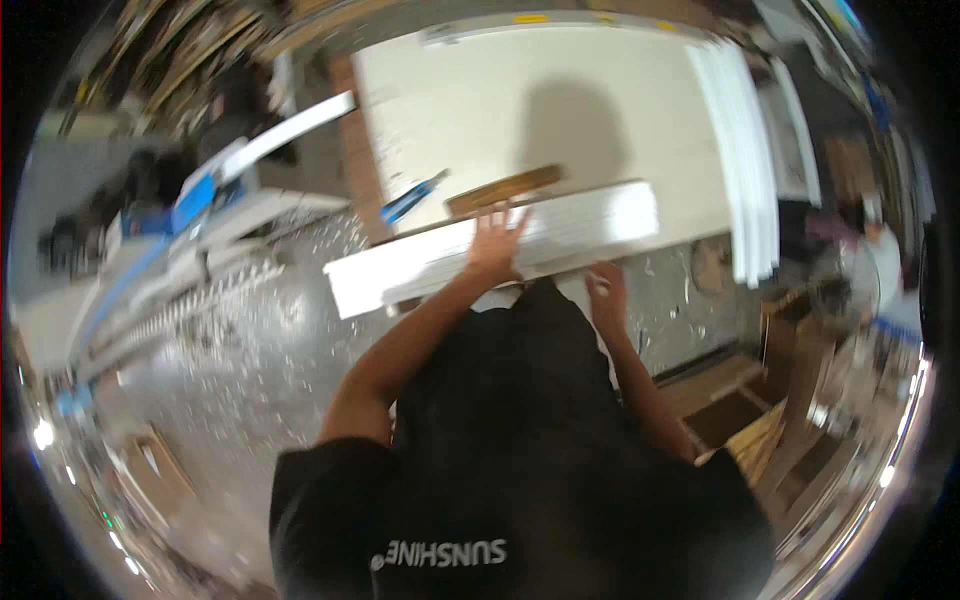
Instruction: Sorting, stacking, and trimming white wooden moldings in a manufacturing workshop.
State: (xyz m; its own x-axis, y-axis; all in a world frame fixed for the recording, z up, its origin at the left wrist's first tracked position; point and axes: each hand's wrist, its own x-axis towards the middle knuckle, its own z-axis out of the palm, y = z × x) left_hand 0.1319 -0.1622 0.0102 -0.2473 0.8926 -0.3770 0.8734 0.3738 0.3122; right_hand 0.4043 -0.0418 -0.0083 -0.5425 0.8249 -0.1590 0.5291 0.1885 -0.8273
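A row of long white strips [590,228] lies side by side near the front edge of the cream worktable [450,100], its left end sticking out past the table. My left hand [493,248] rests flat on the strips, fingers spread, holding nothing. Just in front of the table edge, my right hand [607,290] is closed with curled fingers. A small pale spot shows at its fingers, but blur hides what it is. Behind the strips lies a brown wooden bar [505,190]. To its left is a blue utility knife [408,200].
Another stack of long white strips [738,170] hangs over the table's right side. A machine with blue parts [195,205] stands at the left, a white strip [290,130] reaching from it towards the table. Scraps litter the grey floor [240,370]. Cardboard boxes [740,400] sit at the right.
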